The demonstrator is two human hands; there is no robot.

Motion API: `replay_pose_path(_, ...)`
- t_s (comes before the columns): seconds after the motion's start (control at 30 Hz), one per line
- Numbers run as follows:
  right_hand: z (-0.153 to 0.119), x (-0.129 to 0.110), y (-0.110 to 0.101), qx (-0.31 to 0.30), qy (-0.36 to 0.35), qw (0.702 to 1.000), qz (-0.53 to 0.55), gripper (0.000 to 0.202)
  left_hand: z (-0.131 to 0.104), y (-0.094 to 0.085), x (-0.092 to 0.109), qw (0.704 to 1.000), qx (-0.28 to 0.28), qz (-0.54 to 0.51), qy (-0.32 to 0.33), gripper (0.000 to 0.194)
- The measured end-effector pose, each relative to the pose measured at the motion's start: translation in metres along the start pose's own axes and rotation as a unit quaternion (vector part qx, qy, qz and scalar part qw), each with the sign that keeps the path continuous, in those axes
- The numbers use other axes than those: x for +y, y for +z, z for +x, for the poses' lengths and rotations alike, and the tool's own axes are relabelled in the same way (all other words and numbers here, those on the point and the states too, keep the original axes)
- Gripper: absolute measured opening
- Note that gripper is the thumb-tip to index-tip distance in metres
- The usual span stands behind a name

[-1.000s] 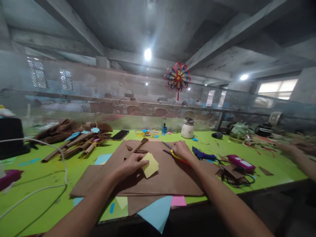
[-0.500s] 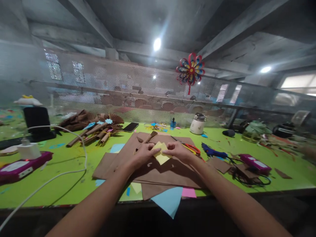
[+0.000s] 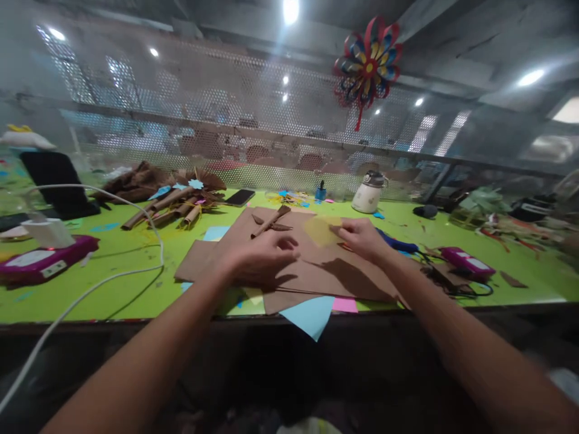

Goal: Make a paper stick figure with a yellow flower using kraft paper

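Right hand (image 3: 359,237), thumb and forefinger apparently pinching the near edge of the yellow paper (image 3: 322,231), which is blurred and lies above the right part of the brown paper sheets (image 3: 332,274). Left hand (image 3: 266,256), apart from the yellow paper, has its fingers loosely curled, the thumb separate, and nothing visible in its grasp; whether it touches the sheets cannot be told. The stage shown is judged to be one-handed handling of the yellow paper; control of so thin a piece calls for a light edge grip, with the flat face kept from creasing. Just beyond the left hand lie crossed brown paper pieces (image 3: 271,223). Farther out, the blue glue gun (image 3: 400,243) lies beside the right forearm, and light blue paper (image 3: 312,314) overhangs the near edge of the green table (image 3: 113,247).
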State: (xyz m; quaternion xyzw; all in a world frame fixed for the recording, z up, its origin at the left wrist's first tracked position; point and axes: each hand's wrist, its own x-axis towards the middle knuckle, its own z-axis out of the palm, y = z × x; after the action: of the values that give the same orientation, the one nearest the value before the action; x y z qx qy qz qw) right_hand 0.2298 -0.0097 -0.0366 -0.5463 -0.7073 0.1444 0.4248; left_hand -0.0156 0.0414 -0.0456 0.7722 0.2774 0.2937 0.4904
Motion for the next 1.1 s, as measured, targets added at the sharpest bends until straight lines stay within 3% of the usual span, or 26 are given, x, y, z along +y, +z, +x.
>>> replay_pose_path(0.07, -0.025, -0.017, -0.019, -0.006, -0.062, 0.992, -0.112, 0.037, -0.013, 0.005, 0.006, 0.984, -0.081, 0.15, 0.045, 0.033)
replay_pose_path(0.13, -0.055, -0.03, -0.029, -0.027, -0.13, 0.975, -0.176, 0.029, -0.025, 0.012, 0.01, 0.953, -0.129, 0.251, 0.107, 0.022)
replay_pose_path(0.23, -0.096, -0.035, -0.032, -0.026, -0.2, 0.951, -0.234, 0.023, -0.036, 0.022, 0.014, 0.903, -0.137, 0.376, 0.155, 0.013)
replay_pose_path(0.37, -0.127, -0.023, -0.04, 0.057, -0.245, 0.929, -0.272, 0.017, -0.035, 0.029, 0.013, 0.822, -0.16, 0.516, 0.18, 0.018)
replay_pose_path(0.43, -0.136, -0.02, -0.047, 0.102, -0.243, 0.921, -0.287, 0.017, -0.029, 0.028, 0.011, 0.803, -0.161, 0.545, 0.178, 0.019)
replay_pose_path(0.53, -0.144, -0.025, -0.046, 0.156, -0.242, 0.912, -0.293, 0.024, -0.017, 0.022, 0.008, 0.8, -0.121, 0.575, 0.126, 0.023)
replay_pose_path(0.6, -0.143, -0.032, -0.033, 0.163, -0.259, 0.909, -0.283, 0.029, -0.009, 0.016, 0.008, 0.798, -0.08, 0.59, 0.097, 0.025)
replay_pose_path(0.73, -0.121, -0.04, 0.009, 0.071, -0.319, 0.902, -0.281, 0.031, -0.003, 0.01, 0.009, 0.8, -0.046, 0.591, 0.09, 0.024)
replay_pose_path(0.83, -0.094, -0.035, 0.033, -0.006, -0.33, 0.875, -0.355, 0.026, -0.002, 0.009, 0.008, 0.809, -0.032, 0.581, 0.088, 0.024)
replay_pose_path(0.97, -0.07, -0.025, 0.043, -0.101, -0.301, 0.833, -0.453, 0.028, 0.001, 0.008, 0.009, 0.812, -0.026, 0.572, 0.108, 0.025)
replay_pose_path(1.1, -0.073, -0.019, 0.038, -0.118, -0.291, 0.822, -0.474, 0.039, -0.001, 0.01, 0.013, 0.807, -0.029, 0.58, 0.104, 0.025)
